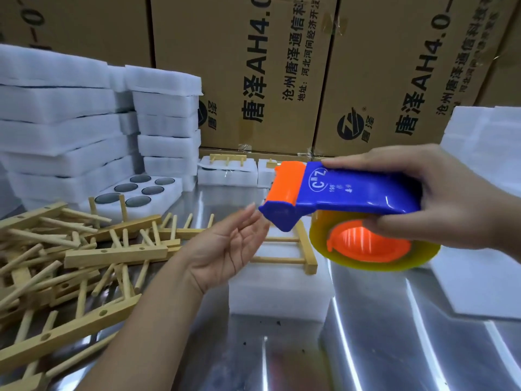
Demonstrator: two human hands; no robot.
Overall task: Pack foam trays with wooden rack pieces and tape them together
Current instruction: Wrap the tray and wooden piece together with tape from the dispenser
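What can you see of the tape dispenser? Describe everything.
The tape dispenser is blue plastic with an orange front guard, an orange hub and a white logo. It carries a roll of yellowish clear tape. The right hand grips its rear, holding it in air above a foam tray; the open left hand is near its nose.

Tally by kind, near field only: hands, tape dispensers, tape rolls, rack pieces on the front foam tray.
hands: 2, left hand and right hand
tape dispenser: 1
tape roll: 1
rack piece on front foam tray: 1
total: 5
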